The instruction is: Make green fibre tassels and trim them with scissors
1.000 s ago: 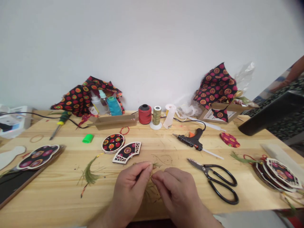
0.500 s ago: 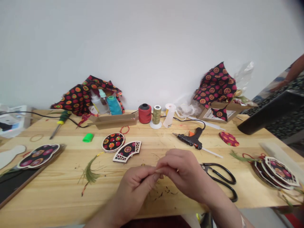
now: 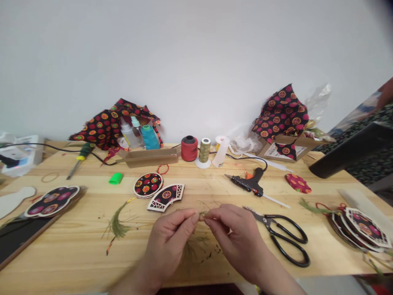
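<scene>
Squarely between two pinches, a wisp of green thread (image 3: 202, 216)

We had the wisp over the near part of the bench (image 3: 73, 250), with our two hands facing each other across it. Our left hand (image 3: 172, 241) pressed thumb against forefinger at one end; our right hand (image 3: 235, 233) pinched at the other, its fingers drawn tight too. Only a short stretch showed in the small gap. Its long axis seemed to run crosswise, from one set of fingers to the other, so neither hand was nearer: both touched it. That crosswise line, we judged, was what handling the thread turned on, since a pull from either side would run along it.

Below the fingers we saw looser green strands (image 3: 193, 248); whether these hung from the wisp or lay on the bench, we could not tell.

Just beside our right hand lay the scissors (image 3: 272, 229), blades pointing toward its knuckles, handles away. Well to the left of our left hand rested a green tassel (image 3: 119, 225), and beyond the fingers, up and left, sat the fan-shaped ornament (image 3: 166, 198).
</scene>
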Demonstrator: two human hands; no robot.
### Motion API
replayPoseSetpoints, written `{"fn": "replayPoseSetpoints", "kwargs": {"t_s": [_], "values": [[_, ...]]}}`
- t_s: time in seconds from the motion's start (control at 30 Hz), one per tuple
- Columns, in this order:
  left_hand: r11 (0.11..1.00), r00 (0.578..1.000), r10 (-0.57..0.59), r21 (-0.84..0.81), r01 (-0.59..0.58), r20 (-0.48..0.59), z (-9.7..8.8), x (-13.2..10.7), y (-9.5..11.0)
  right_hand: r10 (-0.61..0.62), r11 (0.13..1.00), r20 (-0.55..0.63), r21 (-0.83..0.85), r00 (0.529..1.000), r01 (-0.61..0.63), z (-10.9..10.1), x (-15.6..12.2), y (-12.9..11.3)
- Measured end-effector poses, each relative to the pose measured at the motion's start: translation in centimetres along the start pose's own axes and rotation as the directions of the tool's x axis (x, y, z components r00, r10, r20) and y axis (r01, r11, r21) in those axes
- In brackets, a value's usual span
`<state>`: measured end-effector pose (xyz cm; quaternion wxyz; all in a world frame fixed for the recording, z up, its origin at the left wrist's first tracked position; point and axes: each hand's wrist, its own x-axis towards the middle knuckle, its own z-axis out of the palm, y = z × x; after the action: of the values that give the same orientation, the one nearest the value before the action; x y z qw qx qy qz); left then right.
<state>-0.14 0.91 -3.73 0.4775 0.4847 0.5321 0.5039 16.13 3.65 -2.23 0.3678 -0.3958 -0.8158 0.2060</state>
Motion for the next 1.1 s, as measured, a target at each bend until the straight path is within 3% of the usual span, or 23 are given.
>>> {"fn": "replayPoseSetpoints", "kwargs": {"t_s": [0.17,0.43,0.8,0.93,1.1], "values": [[0.983,0.992,0.114,0.148,-0.105,-0.054,0.1,0.0,0.7,-0.106,0.978,-0.052,-0.186,0.993,0.094,0.0,-0.5,-0.6],[0.923,0.949,0.304,0.272,-0.271,-0.087,0.4,-0.1,0.5,-0.162,0.968,-0.057,-0.202,0.985,0.148,0.8,-0.9,-0.9],[0.906,0.944,0.321,0.316,-0.280,-0.084,0.6,-0.1,0.2,-0.218,0.959,-0.067,-0.199,0.974,0.201,1.3,-1.3,-0.6],[0.906,0.955,0.298,0.315,-0.282,-0.003,0.5,0.0,0.2,-0.265,0.926,0.005,-0.278,0.964,0.256,0.7,-1.3,-0.7],[0.914,0.950,0.231,0.289,-0.285,0.208,0.1,0.1,0.4,-0.371,0.831,0.170,-0.378,0.913,0.408,-1.6,-0.3,-1.6]]}}
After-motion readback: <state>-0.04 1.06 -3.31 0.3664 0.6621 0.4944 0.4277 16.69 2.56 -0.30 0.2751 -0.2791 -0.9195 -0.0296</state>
